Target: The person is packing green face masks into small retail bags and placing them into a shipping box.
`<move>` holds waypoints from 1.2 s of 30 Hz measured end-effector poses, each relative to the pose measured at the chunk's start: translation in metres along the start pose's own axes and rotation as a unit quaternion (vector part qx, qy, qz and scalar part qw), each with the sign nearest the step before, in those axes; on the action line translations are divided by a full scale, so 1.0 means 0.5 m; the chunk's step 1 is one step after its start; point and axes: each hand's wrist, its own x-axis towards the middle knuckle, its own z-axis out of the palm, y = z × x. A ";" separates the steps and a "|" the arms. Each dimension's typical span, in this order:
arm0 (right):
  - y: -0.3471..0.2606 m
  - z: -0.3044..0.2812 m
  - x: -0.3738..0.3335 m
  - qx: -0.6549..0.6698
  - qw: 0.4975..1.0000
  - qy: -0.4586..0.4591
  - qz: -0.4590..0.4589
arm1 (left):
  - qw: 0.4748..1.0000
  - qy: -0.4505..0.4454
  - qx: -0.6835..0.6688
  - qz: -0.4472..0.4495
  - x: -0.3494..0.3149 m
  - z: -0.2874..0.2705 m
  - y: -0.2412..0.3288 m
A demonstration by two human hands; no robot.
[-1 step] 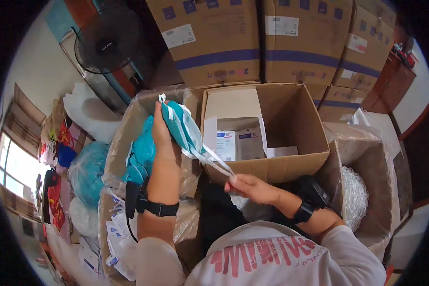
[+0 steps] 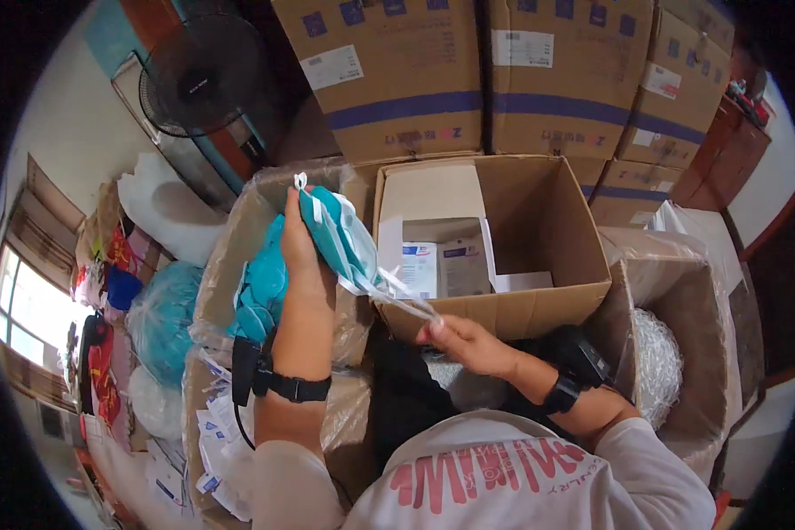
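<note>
My left hand (image 2: 300,234) is closed on a teal cup-shaped face mask (image 2: 337,231), perhaps more than one nested together, held over the gap between two boxes. A small white loop of band sticks up past my fingertips. White elastic straps (image 2: 402,300) stretch from the mask's lower end down to my right hand (image 2: 468,343), where thumb and fingers pinch their ends. Below my left forearm, a heap of teal masks (image 2: 261,283) fills a plastic-lined carton (image 2: 216,265).
Ahead stands an open cardboard box (image 2: 521,305) with a white carton (image 2: 433,190) of small packets inside. A lined box at right holds a coil of white strands (image 2: 658,367). White packets (image 2: 216,433) lie at lower left. Stacked cartons (image 2: 406,106) and a fan (image 2: 199,79) stand behind.
My right hand has shifted very slightly up and to the right with the strap ends. My left hand and the mask have hardly moved.
</note>
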 end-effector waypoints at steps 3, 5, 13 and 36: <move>0.035 -0.019 0.017 -0.113 0.976 0.157 -0.100 | 0.999 0.024 0.036 0.026 -0.025 0.043 0.020; 0.039 -0.025 0.024 -0.142 0.970 0.158 -0.115 | 0.998 0.020 0.037 0.044 -0.032 0.055 0.029; 0.017 0.005 0.015 0.075 0.991 -0.095 0.053 | 0.991 -0.024 0.094 0.095 -0.031 0.109 0.042; -0.137 -0.115 0.004 -0.298 0.952 -0.060 -0.022 | 0.733 -0.308 0.590 0.139 -0.148 0.017 -0.039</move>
